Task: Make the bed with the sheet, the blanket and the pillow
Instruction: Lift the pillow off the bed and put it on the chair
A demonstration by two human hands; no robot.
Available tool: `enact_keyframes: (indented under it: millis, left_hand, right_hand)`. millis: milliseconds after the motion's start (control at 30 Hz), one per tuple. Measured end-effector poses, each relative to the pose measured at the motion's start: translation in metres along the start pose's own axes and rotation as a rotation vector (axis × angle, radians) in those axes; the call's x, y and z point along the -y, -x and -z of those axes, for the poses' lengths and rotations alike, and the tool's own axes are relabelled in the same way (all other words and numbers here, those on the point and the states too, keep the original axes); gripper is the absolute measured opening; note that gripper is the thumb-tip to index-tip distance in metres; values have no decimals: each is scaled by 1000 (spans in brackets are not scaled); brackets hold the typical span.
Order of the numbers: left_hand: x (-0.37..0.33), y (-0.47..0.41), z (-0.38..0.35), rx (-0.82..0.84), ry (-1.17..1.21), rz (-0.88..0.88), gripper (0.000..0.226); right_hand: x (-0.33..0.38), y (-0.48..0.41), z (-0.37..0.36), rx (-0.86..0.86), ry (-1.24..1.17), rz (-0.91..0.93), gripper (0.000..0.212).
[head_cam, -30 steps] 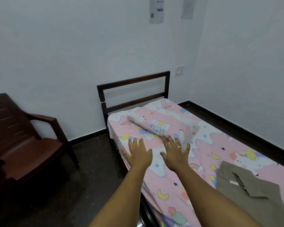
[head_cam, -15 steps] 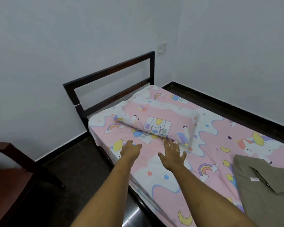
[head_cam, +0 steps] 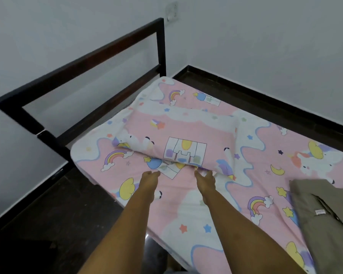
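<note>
Pillow (head_cam: 186, 133): rectangular and soft, in a pink-and-white case printed with unicorns, rainbows and stars. It lies slantwise at the head end, directly beyond both hands, and its near edge sags in a rounded fold. Right hand (head_cam: 205, 181): the fingertips meet that near edge, narrowly spread; whether they pinch the cloth cannot be told. Left hand (head_cam: 149, 181): fingers straight and together, tips on the sheet (head_cam: 216, 210) just short of the pillow's edge, holding nothing. The sheet, of the same print, lies smooth and flat under both hands and covers the mattress out to a rounded corner, left of and beyond the left hand; its side edge drops over the bed beneath the forearms. Blanket (head_cam: 325, 224): olive-brown, plain cloth, folded into a flat stack bearing a small white label (head_cam: 320, 212). It rests on the sheet well to the right of the right hand, apart from the pillow, with bare sheet open between them. Headboard (head_cam: 87, 56): dark bars forming an open rectangle, standing beyond the pillow. Dark glossy floor (head_cam: 57, 214) spreads left of the left hand. A narrow strip of it runs along the far side of the bed to a dark skirting under matt pale walls (head_cam: 265, 36). A switch plate (head_cam: 171, 10) sits on the wall above the headboard's right post.
</note>
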State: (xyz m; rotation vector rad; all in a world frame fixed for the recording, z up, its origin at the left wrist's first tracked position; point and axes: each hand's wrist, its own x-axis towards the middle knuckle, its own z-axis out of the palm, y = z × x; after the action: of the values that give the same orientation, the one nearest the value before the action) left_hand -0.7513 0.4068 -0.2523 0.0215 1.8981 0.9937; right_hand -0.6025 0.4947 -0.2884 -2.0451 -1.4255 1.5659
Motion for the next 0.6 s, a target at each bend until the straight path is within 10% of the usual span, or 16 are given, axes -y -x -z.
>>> enact_keyframes:
  millis: [600]
  left_hand:
    - [-60, -209, -14, 47, 418, 403, 58]
  right_hand:
    - [167, -197, -42, 28, 913, 322, 68]
